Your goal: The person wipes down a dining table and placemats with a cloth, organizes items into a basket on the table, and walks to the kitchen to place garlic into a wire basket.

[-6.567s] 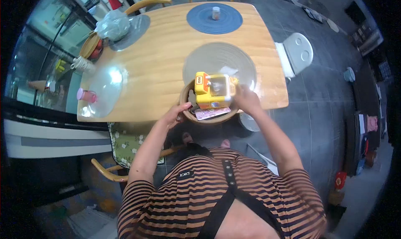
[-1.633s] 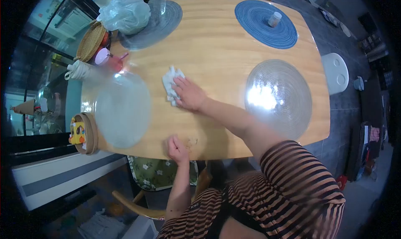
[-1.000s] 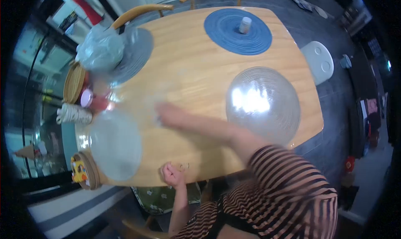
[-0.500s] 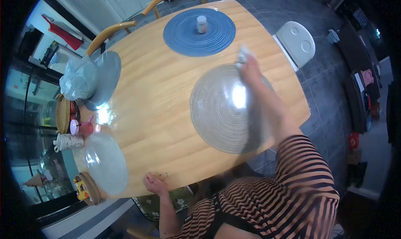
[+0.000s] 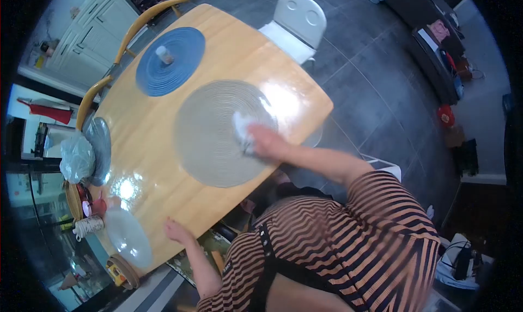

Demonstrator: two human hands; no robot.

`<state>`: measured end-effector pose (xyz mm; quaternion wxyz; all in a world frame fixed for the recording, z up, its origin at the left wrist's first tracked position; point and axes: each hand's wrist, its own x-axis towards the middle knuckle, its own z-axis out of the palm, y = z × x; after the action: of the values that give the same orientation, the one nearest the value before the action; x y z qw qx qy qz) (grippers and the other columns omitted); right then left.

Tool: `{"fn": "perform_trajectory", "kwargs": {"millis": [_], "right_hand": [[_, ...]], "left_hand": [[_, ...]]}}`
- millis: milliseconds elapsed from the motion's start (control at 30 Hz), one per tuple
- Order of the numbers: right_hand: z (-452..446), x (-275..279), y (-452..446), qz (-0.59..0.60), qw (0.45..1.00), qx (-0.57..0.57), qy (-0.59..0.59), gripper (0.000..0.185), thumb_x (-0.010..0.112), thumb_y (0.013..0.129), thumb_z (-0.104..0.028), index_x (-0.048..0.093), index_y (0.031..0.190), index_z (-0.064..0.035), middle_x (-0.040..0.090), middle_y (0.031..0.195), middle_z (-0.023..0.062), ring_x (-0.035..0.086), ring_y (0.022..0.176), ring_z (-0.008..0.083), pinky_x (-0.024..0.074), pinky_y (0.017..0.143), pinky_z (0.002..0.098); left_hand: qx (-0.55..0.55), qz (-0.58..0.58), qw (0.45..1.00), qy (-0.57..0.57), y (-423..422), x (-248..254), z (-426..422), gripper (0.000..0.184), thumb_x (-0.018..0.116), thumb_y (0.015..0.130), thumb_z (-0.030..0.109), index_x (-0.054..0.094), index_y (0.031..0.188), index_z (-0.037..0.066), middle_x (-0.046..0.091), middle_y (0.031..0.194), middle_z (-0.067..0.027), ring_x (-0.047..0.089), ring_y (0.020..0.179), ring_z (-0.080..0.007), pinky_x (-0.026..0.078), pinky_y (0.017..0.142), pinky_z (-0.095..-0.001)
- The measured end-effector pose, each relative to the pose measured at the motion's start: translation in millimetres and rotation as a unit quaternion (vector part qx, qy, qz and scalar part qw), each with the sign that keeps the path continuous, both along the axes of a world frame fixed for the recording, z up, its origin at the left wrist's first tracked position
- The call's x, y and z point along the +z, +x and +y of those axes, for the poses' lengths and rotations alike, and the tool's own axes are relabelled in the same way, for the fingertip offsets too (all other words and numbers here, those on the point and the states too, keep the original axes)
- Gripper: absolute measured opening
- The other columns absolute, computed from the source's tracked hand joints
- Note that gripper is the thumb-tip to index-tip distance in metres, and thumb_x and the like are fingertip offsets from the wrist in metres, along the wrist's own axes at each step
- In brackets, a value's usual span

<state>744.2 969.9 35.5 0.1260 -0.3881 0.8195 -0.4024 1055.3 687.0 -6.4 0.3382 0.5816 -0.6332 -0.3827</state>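
Observation:
My right hand (image 5: pixel 267 141) is closed on a crumpled white cloth (image 5: pixel 243 131), pressed onto the round grey placemat (image 5: pixel 204 140). Motion blurs the hand and the cloth. At the near edge of the wooden table (image 5: pixel 150 176), my left hand (image 5: pixel 177 231) rests with its fingers curled in; nothing shows in it. A pale round placemat (image 5: pixel 128 238) lies to its left. Farther off is a blue round placemat (image 5: pixel 182 50), on which a small white-capped jar (image 5: pixel 164 55) stands.
Along the left side are a clear plastic bag (image 5: pixel 77 156) on a dark placemat (image 5: pixel 101 148), a red cup (image 5: pixel 98 207), a patterned canister (image 5: pixel 89 226) and a round wooden container (image 5: pixel 126 271). A white chair (image 5: pixel 299 20) stands past the far right edge; wooden chairs (image 5: pixel 139 26) line the far left.
My right hand has brought the cloth from the placemat's far edge back toward me, onto its right part. My left hand stays at the table edge. The head view has turned right.

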Motion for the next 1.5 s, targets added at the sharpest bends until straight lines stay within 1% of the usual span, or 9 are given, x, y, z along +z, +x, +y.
{"fn": "perform_trajectory", "kwargs": {"millis": [67, 200, 300, 400, 567, 700, 800, 1233, 1500], "right_hand": [[0.3, -33.6, 26.8, 0.161, 0.973, 0.166, 0.017, 0.045, 0.056, 0.073, -0.017, 0.044, 0.113, -0.0006, 0.046, 0.113, 0.0203, 0.042, 0.108, 0.0339, 0.0331, 0.094, 0.0385], [10.0, -39.3, 1.7, 0.05, 0.995, 0.077, 0.038, 0.05, 0.056, 0.07, -0.01, 0.041, 0.116, 0.0011, 0.043, 0.118, 0.0212, 0.041, 0.11, 0.0346, 0.0327, 0.096, 0.0361], [46.8, -9.8, -47.4, -0.029, 0.988, -0.15, 0.001, 0.018, 0.049, 0.075, -0.012, 0.046, 0.089, -0.0015, 0.046, 0.104, 0.023, 0.044, 0.098, 0.0368, 0.0371, 0.082, 0.0407], [106.5, -74.8, -86.5, 0.023, 0.946, -0.305, 0.107, 0.054, 0.048, 0.074, -0.011, 0.031, 0.125, -0.0011, 0.036, 0.126, 0.0176, 0.034, 0.116, 0.0308, 0.0284, 0.098, 0.0346], [160.8, -65.8, -73.0, 0.15, 0.876, -0.451, 0.086, 0.039, 0.048, 0.074, -0.011, 0.041, 0.109, 0.0055, 0.045, 0.11, 0.0222, 0.042, 0.102, 0.0351, 0.032, 0.092, 0.0406], [97.9, 9.3, -21.2, -0.03, 0.954, -0.27, 0.13, 0.038, 0.054, 0.068, -0.012, 0.045, 0.102, 0.0025, 0.048, 0.098, 0.0241, 0.046, 0.095, 0.0376, 0.0351, 0.088, 0.0412], [52.0, -34.5, 24.6, 0.055, 0.995, -0.044, 0.067, 0.042, 0.057, 0.067, -0.011, 0.045, 0.104, 0.0029, 0.046, 0.109, 0.0228, 0.042, 0.106, 0.0359, 0.0339, 0.093, 0.0384], [137.3, -30.8, -77.5, 0.167, 0.969, -0.169, 0.069, 0.044, 0.054, 0.068, -0.005, 0.042, 0.109, 0.0035, 0.039, 0.119, 0.0213, 0.036, 0.114, 0.0343, 0.0288, 0.098, 0.0396], [120.4, -35.7, -175.0, 0.166, 0.977, -0.128, 0.039, 0.038, 0.053, 0.072, -0.008, 0.042, 0.106, 0.0056, 0.039, 0.119, 0.0223, 0.035, 0.114, 0.035, 0.0285, 0.098, 0.0398]], "left_hand": [[-0.049, 0.049, 0.998, -0.003, -48.3, 11.8, 40.1, 0.026, 0.04, 0.086, 0.019, 0.055, 0.083, -0.002, 0.044, 0.062, 0.0029, 0.036, 0.052, -0.006, 0.03, 0.045, -0.0217], [-0.128, 0.108, 0.982, 0.088, -110.8, 25.6, 97.1, 0.023, 0.042, 0.087, 0.017, 0.055, 0.088, -0.002, 0.046, 0.064, 0.0023, 0.038, 0.053, -0.004, 0.03, 0.045, -0.018], [-0.182, 0.138, 0.966, 0.124, -131.0, 36.3, 114.0, 0.022, 0.043, 0.087, 0.017, 0.054, 0.086, -0.001, 0.046, 0.064, 0.0021, 0.038, 0.053, -0.0033, 0.03, 0.046, -0.0166], [-0.216, 0.137, 0.959, 0.122, -135.2, 32.1, 110.5, 0.021, 0.043, 0.087, 0.017, 0.054, 0.083, 0.0, 0.046, 0.064, 0.0022, 0.038, 0.052, -0.003, 0.03, 0.045, -0.0163], [-0.228, 0.147, 0.949, 0.159, -146.6, 39.1, 107.2, 0.021, 0.043, 0.087, 0.019, 0.053, 0.081, 0.001, 0.046, 0.063, 0.0022, 0.038, 0.052, -0.0027, 0.03, 0.044, -0.0164], [-0.244, 0.151, 0.939, 0.188, -159.6, 29.3, 101.3, 0.021, 0.044, 0.086, 0.022, 0.054, 0.082, 0.004, 0.047, 0.064, 0.0022, 0.039, 0.051, -0.0029, 0.031, 0.041, -0.0169], [-0.277, 0.15, 0.929, 0.195, -170.5, 19.7, 103.6, 0.021, 0.044, 0.086, 0.022, 0.054, 0.083, 0.003, 0.047, 0.063, 0.0023, 0.039, 0.05, -0.003, 0.031, 0.041, -0.0169], [-0.378, 0.055, 0.919, 0.1, -246.4, -13.3, 150.4, 0.023, 0.047, 0.083, 0.02, 0.057, 0.078, 0.001, 0.048, 0.058, -0.0006, 0.044, 0.053, -0.0072, 0.037, 0.048, -0.0246], [-0.291, -0.103, 0.945, -0.105, -265.3, -5.2, 188.7, 0.027, 0.049, 0.077, 0.023, 0.058, 0.075, -0.002, 0.057, 0.07, -0.0212, 0.055, 0.064, -0.0348, 0.042, 0.06, -0.0391]]}}
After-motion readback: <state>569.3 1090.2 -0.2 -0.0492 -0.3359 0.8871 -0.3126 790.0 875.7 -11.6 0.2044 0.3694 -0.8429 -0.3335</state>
